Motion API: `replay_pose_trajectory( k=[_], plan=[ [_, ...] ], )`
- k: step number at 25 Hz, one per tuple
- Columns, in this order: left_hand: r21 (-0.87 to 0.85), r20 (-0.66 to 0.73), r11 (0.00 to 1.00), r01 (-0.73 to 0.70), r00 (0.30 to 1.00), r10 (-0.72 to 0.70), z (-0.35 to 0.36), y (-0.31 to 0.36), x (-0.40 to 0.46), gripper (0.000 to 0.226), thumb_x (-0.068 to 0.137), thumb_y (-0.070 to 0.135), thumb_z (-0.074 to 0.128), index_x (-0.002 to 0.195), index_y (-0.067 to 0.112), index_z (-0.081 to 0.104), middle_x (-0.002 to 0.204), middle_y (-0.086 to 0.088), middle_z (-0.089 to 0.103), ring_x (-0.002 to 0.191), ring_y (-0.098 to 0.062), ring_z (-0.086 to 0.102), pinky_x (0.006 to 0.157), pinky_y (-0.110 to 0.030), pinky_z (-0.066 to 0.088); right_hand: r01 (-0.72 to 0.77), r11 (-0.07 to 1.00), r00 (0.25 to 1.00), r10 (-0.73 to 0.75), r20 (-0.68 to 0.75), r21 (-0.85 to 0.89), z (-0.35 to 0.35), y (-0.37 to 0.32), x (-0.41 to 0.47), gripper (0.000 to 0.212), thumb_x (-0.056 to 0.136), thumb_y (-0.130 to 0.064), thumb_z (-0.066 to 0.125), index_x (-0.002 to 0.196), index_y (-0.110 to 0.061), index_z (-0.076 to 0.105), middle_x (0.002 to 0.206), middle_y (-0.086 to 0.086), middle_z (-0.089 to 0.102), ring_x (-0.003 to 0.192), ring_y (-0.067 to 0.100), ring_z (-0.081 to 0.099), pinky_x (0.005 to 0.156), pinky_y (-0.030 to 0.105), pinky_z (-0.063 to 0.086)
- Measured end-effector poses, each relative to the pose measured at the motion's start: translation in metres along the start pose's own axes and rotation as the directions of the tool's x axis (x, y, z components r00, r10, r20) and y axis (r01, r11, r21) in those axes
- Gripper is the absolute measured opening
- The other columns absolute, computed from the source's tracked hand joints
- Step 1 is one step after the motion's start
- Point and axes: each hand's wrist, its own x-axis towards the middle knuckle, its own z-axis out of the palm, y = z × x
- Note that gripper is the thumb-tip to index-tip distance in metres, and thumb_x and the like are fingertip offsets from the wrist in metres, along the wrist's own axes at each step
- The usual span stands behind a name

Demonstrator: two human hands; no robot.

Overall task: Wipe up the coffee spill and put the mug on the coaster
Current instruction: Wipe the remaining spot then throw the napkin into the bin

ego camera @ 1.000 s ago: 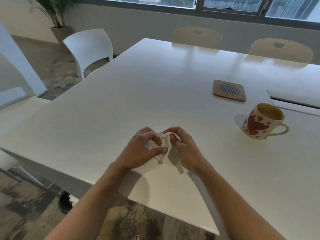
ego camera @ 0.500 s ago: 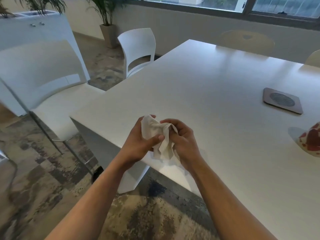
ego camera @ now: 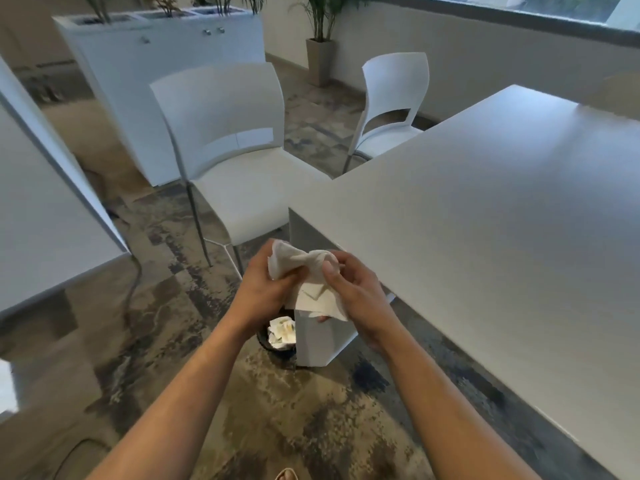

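Observation:
Both hands hold a crumpled white paper napkin (ego camera: 304, 278) in the air, off the near-left corner of the white table (ego camera: 485, 220). My left hand (ego camera: 266, 289) grips its left part, and my right hand (ego camera: 349, 289) pinches the bunched top with thumb and fingers. Directly below the hands, a dark waste bin (ego camera: 277, 336) stands on the floor beside the table's leg, with crumpled papers inside. The mug and the coaster are out of view.
A white chair (ego camera: 228, 150) stands left of the table corner, and a second white chair (ego camera: 391, 109) sits farther back. Another white table (ego camera: 41, 220) is at the left. White planter cabinets (ego camera: 156, 64) stand behind, on a patterned carpet.
My view has swung left and down, away from the mug and coaster. Both hands have carried the napkin off the tabletop to above the waste bin.

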Motion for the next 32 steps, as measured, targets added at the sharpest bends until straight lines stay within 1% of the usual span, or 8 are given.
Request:
replay_pose_trajectory(
  k=[2, 5, 9, 12, 14, 18, 24, 32],
  plan=[
    [0.046, -0.005, 0.999, -0.004, 1.0, 0.004, -0.026, -0.012, -0.004, 0.022, 0.082, 0.008, 0.07, 0.092, 0.024, 0.058, 0.081, 0.005, 0.065, 0.071, -0.009, 0.061, 0.056, -0.028, 0.052, -0.052, 0.996, 0.998, 0.048, 0.042, 0.078, 0.02, 0.013, 0.01, 0.02, 0.085, -0.03, 0.072, 0.105, -0.03, 0.071, 0.105, 0.005, 0.07, 0.097, 0.03, 0.068, 0.075, 0.049, 0.06],
    [0.058, 0.013, 0.997, 0.053, 0.998, -0.053, -0.058, -0.03, -0.013, 0.032, 0.08, -0.012, 0.064, 0.088, 0.019, 0.063, 0.097, 0.0, 0.067, 0.084, -0.017, 0.064, 0.067, -0.035, 0.052, -0.134, 0.981, 0.99, 0.127, 0.057, 0.138, 0.045, 0.035, 0.023, 0.032, 0.083, 0.006, 0.065, 0.088, -0.024, 0.077, 0.093, 0.0, 0.075, 0.088, 0.017, 0.071, 0.073, 0.032, 0.059],
    [-0.105, 0.088, 0.945, 0.31, 0.949, -0.302, -0.088, -0.059, -0.028, 0.032, 0.074, -0.007, 0.073, 0.094, 0.018, 0.069, 0.121, -0.007, 0.064, 0.104, -0.026, 0.064, 0.09, -0.045, 0.052, -0.318, 0.926, 0.948, 0.313, 0.059, 0.203, 0.072, 0.07, 0.038, 0.038, 0.081, 0.021, 0.055, 0.08, -0.011, 0.076, 0.099, 0.014, 0.073, 0.093, 0.027, 0.07, 0.088, 0.04, 0.057],
    [-0.355, 0.204, 0.796, 0.49, 0.872, -0.445, -0.103, -0.088, -0.038, 0.033, 0.07, 0.015, 0.074, 0.102, 0.015, 0.07, 0.112, -0.013, 0.068, 0.095, -0.027, 0.065, 0.086, -0.047, 0.054, -0.388, 0.886, 0.921, 0.382, 0.073, 0.256, 0.081, 0.099, 0.049, 0.032, 0.077, 0.016, 0.051, 0.082, -0.003, 0.075, 0.099, 0.019, 0.072, 0.087, 0.026, 0.07, 0.074, 0.032, 0.059],
    [-0.412, 0.134, 0.749, 0.519, 0.847, -0.514, -0.105, -0.113, -0.04, 0.024, 0.075, 0.019, 0.077, 0.099, 0.015, 0.073, 0.106, -0.013, 0.07, 0.089, -0.024, 0.068, 0.077, -0.043, 0.059, -0.444, 0.841, 0.895, 0.427, 0.127, 0.309, 0.081, 0.119, 0.056, 0.027, 0.074, 0.001, 0.054, 0.09, 0.004, 0.075, 0.105, 0.022, 0.071, 0.089, 0.027, 0.067, 0.067, 0.027, 0.055],
    [-0.237, -0.112, 0.814, 0.53, 0.818, -0.565, -0.101, -0.167, -0.039, 0.028, 0.08, 0.002, 0.075, 0.089, 0.028, 0.073, 0.108, -0.014, 0.069, 0.092, -0.025, 0.066, 0.08, -0.045, 0.055, -0.494, 0.82, 0.869, 0.479, 0.126, 0.29, 0.088, 0.158, 0.068, 0.013, 0.078, -0.002, 0.069, 0.089, -0.002, 0.076, 0.103, 0.018, 0.07, 0.087, 0.025, 0.069, 0.068, 0.028, 0.058],
    [-0.156, -0.304, 0.806, 0.57, 0.749, -0.589, -0.092, -0.248, -0.022, 0.042, 0.071, 0.001, 0.08, 0.088, 0.038, 0.07, 0.099, -0.004, 0.07, 0.088, -0.022, 0.067, 0.07, -0.035, 0.055, -0.584, 0.787, 0.805, 0.594, 0.014, 0.198, 0.089, 0.229, 0.094, 0.041, 0.082, -0.001, 0.074, 0.119, -0.011, 0.057, 0.113, 0.016, 0.067, 0.095, 0.028, 0.072, 0.074, 0.036, 0.062],
    [-0.122, -0.482, 0.764, 0.634, 0.635, -0.604, -0.072, -0.39, 0.011, 0.027, 0.077, 0.004, 0.077, 0.088, 0.023, 0.063, 0.093, -0.003, 0.069, 0.085, -0.021, 0.066, 0.071, -0.033, 0.054, -0.596, 0.793, 0.763, 0.609, -0.216, 0.128, 0.1, 0.385, 0.14, 0.014, 0.084, -0.004, 0.074, 0.089, -0.007, 0.061, 0.109, 0.02, 0.064, 0.092, 0.024, 0.071, 0.068, 0.023, 0.059]
  ],
)
